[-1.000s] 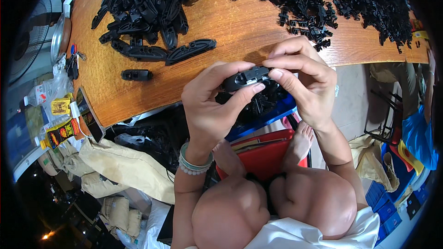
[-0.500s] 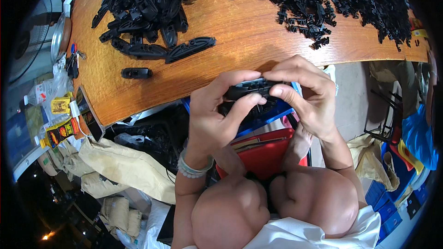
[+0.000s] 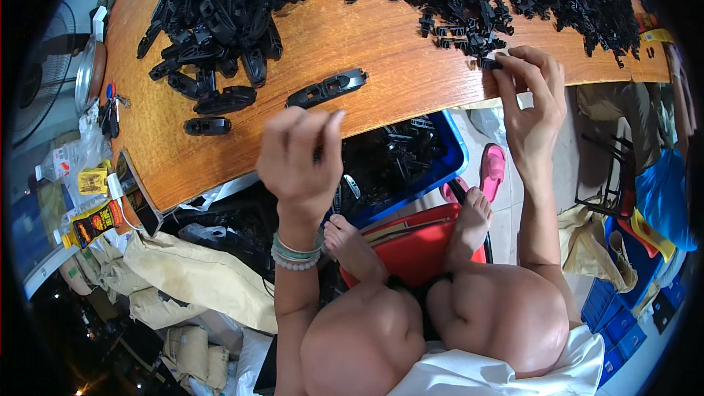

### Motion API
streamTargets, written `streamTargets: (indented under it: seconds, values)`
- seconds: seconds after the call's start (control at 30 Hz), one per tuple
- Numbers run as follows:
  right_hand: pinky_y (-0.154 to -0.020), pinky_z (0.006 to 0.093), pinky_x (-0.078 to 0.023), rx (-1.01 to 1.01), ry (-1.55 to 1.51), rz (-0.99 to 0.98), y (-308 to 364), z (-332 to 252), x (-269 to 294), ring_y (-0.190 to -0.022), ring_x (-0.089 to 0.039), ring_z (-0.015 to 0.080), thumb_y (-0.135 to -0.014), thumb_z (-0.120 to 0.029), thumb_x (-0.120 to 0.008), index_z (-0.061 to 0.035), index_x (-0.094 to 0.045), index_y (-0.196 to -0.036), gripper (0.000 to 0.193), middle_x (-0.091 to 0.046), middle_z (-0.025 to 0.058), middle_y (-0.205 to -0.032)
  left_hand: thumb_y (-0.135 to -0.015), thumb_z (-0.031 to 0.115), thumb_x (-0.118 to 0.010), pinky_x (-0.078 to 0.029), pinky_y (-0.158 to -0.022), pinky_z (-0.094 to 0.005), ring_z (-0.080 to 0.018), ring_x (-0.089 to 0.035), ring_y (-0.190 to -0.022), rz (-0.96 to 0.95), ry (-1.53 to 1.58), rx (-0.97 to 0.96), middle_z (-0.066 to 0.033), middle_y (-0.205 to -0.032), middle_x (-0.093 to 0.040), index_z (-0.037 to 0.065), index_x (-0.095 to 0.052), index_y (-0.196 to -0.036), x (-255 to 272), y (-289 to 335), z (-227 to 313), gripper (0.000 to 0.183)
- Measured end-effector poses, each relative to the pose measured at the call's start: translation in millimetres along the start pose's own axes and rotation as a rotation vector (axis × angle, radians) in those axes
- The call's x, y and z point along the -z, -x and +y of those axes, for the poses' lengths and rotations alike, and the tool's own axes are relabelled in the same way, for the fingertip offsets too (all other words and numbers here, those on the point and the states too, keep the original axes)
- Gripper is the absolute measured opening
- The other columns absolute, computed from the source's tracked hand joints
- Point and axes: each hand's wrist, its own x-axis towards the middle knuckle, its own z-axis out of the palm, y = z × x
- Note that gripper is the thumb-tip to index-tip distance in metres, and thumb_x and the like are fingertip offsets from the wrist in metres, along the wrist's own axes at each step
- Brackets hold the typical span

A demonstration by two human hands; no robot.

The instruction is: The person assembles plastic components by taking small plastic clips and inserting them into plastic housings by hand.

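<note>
My left hand (image 3: 301,158) is over the table's front edge with its fingers bent and slightly blurred. I cannot tell whether it holds anything. Just beyond it, a long black plastic part (image 3: 326,88) with open slots lies on the wooden table (image 3: 411,66). On the right, my right hand (image 3: 539,99) pinches a small black plastic clip (image 3: 489,63) between thumb and fingertips, at the near end of a heap of such clips (image 3: 458,11). A blue bin (image 3: 460,148) holding black parts is below the table edge, partly behind my left hand.
A heap of long black parts (image 3: 220,11) covers the table's far left, and another heap of small pieces (image 3: 579,0) the far right. Two parts, one a short black part (image 3: 207,126), lie near the left. A red stool (image 3: 418,238) and pink slipper (image 3: 493,165) are below.
My hands have come apart from the black part they held together. The left moved left; the right reached right and forward to the clips. A long part on the table now lies farther right.
</note>
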Motion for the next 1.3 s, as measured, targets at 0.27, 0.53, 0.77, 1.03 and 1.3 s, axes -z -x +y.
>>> streamTargets:
  seconds: [0.27, 0.53, 0.77, 1.03, 1.3]
  values:
    - [-0.063, 0.029, -0.045, 0.119, -0.202, -0.017, 10.2, -0.6, -1.0, -0.073, -0.058, 0.022, -0.068, 0.009, -0.067, -0.0005, -0.062, -0.083, 0.019, -0.063, 0.0083, -0.083, -0.067, 0.001, -0.076, -0.04, -0.056, -0.0205, -0.01, -0.046, -0.066, -0.14, 0.126, 0.183, -0.0048, -0.09, -0.057, 0.004, -0.06, -0.089, 4.3, -13.1, -4.4, 0.028]
    - [-0.062, 0.0286, -0.046, 0.187, -0.641, -0.13, 5.2, -43.8, 1.0, -0.074, -0.059, 0.0223, -0.066, 0.011, -0.065, 0.0011, -0.066, -0.088, 0.024, -0.063, 0.0127, -0.085, -0.071, -0.005, -0.071, -0.042, -0.057, -0.0188, -0.0056, -0.053, -0.067, -0.23, 0.687, 0.418, -0.0027, -0.079, -0.06, 0.002, -0.059, -0.092, 5.5, -10.0, 37.5, 0.025]
    - [-0.065, 0.0308, -0.046, 0.345, -0.578, -0.173, 2.7, -43.5, -4.8, -0.075, -0.059, 0.0245, -0.06, 0.008, -0.067, 0.0002, -0.067, -0.086, 0.027, -0.062, 0.0106, -0.082, -0.076, -0.011, -0.063, -0.051, -0.061, -0.0221, -0.0126, -0.062, -0.068, -0.363, 1.065, 0.654, -0.0113, -0.085, -0.061, -0.004, -0.053, -0.097, 14.6, -16.4, 50.4, 0.024]
    - [-0.065, 0.0301, -0.046, -0.091, -0.684, -0.4, 11.9, -56.2, -3.1, -0.072, -0.059, 0.0237, -0.071, -0.003, -0.069, 0.0017, -0.066, -0.091, 0.021, -0.062, 0.0121, -0.081, -0.08, -0.012, -0.057, -0.053, -0.062, -0.0238, -0.0143, -0.063, -0.07, -0.353, 0.959, 0.466, -0.0124, -0.084, -0.06, -0.004, -0.051, -0.098, 15.7, -8.3, 41.0, 0.021]
    - [-0.068, 0.0314, -0.048, -0.005, -0.76, -0.7, 18.5, -40.4, 2.1, -0.076, -0.063, 0.0228, -0.08, -0.003, -0.063, 0.0043, -0.065, -0.096, 0.018, -0.065, 0.0146, -0.083, -0.078, -0.002, -0.063, -0.048, -0.062, -0.0239, -0.0118, -0.061, -0.068, -0.211, 0.582, 0.474, -0.0067, -0.08, -0.064, 0.001, -0.062, -0.088, 38.2, -7.6, 11.6, 0.01]
